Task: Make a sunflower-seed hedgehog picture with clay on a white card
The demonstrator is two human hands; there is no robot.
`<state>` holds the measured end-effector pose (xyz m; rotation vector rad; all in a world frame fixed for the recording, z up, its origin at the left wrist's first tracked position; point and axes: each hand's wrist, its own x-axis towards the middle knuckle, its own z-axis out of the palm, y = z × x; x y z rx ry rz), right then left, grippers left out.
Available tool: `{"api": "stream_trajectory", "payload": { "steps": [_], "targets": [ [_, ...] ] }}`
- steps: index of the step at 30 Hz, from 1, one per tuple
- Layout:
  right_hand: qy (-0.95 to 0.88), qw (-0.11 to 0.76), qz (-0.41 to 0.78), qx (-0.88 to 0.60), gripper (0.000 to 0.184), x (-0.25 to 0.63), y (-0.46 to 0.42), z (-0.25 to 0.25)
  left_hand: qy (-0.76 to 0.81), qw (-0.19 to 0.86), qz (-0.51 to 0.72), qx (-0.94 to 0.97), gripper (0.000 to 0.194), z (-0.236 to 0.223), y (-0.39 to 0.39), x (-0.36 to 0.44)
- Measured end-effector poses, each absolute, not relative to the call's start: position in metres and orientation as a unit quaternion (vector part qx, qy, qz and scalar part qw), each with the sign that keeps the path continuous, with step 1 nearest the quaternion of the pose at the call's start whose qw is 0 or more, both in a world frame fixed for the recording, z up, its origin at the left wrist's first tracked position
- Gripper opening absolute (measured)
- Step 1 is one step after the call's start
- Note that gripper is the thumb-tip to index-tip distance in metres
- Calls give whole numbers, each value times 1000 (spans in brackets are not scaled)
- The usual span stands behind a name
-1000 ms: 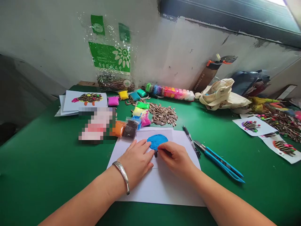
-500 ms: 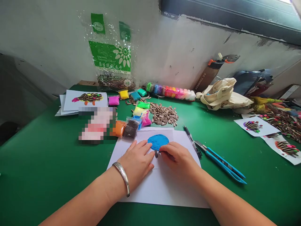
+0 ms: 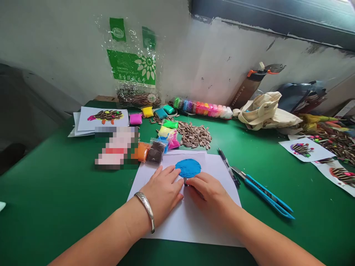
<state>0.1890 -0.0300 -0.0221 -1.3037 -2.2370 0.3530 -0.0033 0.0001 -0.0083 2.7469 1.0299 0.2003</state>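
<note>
A flat blue clay oval (image 3: pixel 189 168) sits on a small sheet of white paper, with larger white paper (image 3: pixel 191 231) underneath. Below the oval's lower edge is a small dark piece of clay (image 3: pixel 185 181). My left hand (image 3: pixel 165 188) lies flat on the paper, fingers stretched out, fingertips at the oval's left edge. It wears a silver bangle (image 3: pixel 146 210). The fingers of my right hand (image 3: pixel 212 192) are curled and pressed together at the dark clay, their tips touching it; the underside of that hand is hidden.
A pen (image 3: pixel 229 166) and a blue utility knife (image 3: pixel 267 194) lie right of the paper. Behind it are clay packets (image 3: pixel 155 152) and a pile of sunflower seeds (image 3: pixel 195 135). Finished seed pictures (image 3: pixel 105 120) lie at left; a cloth bag (image 3: pixel 263 111) rests at back right.
My right fingertips have come in closer over the dark clay, covering more of it. My left hand stays flat in place. The whole view has shifted slightly.
</note>
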Motion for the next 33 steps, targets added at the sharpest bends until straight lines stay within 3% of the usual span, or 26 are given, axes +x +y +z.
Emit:
{"api": "stream_trajectory", "payload": {
  "steps": [33],
  "targets": [
    [-805, 290, 125, -502, 17, 185, -30, -20, 353, 108, 64, 927, 22, -6, 0, -2]
  ]
}}
